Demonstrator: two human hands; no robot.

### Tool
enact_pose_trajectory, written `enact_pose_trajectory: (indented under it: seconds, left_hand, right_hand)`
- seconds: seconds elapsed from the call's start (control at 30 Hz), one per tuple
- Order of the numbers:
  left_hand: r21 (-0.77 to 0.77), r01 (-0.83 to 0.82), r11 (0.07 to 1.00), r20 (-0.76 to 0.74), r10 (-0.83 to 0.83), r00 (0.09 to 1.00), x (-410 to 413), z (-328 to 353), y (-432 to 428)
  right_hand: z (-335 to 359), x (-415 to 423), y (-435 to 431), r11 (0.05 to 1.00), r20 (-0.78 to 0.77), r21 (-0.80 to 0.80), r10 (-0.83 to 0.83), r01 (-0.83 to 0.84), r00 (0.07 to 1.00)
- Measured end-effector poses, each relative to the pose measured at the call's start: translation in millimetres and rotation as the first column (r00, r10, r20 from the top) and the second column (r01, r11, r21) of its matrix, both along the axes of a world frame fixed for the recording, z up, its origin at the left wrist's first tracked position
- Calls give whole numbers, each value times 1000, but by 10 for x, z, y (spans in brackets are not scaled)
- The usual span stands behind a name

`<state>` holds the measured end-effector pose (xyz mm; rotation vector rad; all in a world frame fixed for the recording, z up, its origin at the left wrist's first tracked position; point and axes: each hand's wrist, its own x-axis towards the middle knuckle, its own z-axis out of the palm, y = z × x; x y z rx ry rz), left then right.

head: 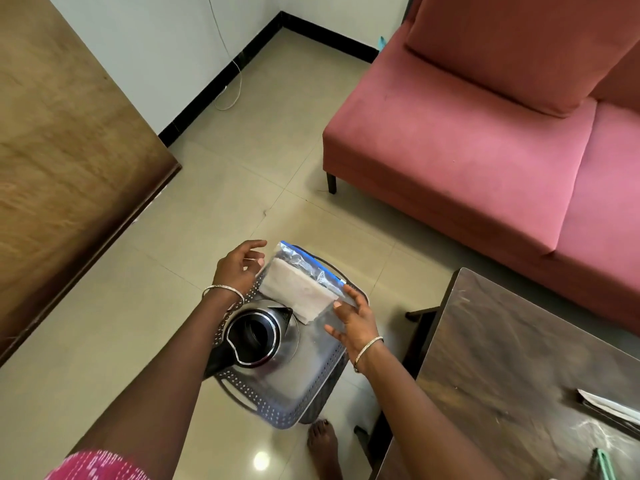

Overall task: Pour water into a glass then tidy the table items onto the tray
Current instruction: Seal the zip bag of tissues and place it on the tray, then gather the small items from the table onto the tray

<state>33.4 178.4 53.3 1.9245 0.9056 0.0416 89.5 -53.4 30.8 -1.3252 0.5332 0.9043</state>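
Observation:
A grey perforated tray [277, 405] with handles sits low over the tiled floor on a dark stand. A steel kettle [258, 336] with its lid open and a black handle stands on the tray's near left. A clear zip bag [298, 287] with a blue seal and white contents lies tilted across the tray's far end. My right hand [355, 322] grips the bag's near right corner. My left hand [240, 268] hovers at the bag's left edge with its fingers spread, the thumb just touching the plastic. No glass is in view.
A dark wooden table [512, 358] at the right holds white papers [609, 407] and a green item [604, 465]. A pink sofa [485, 140] stands behind it. A brown wooden panel [69, 150] fills the left. My bare foot [322, 441] is beside the tray.

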Motion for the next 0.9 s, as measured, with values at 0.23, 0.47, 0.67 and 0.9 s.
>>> enact_pose_trajectory:
  seconds: [0.23, 0.47, 0.67, 0.9]
  left_hand:
    - [42, -66, 997, -25, 67, 997, -9, 170, -104]
    - [66, -63, 996, 20, 61, 998, -9, 437, -538]
    - [31, 59, 998, 5, -59, 998, -43, 597, -1388]
    - [-132, 91, 987, 56, -85, 995, -168, 638, -2580]
  right_hand:
    - [40, 21, -98, 999, -5, -4, 50, -50, 999]
    - [117, -14, -390, 974, 112, -225, 34, -8, 993]
    - [527, -76, -970, 949, 231, -250, 250, -191, 940]
    - [984, -232, -2043, 907, 388, -378, 338, -187, 857]
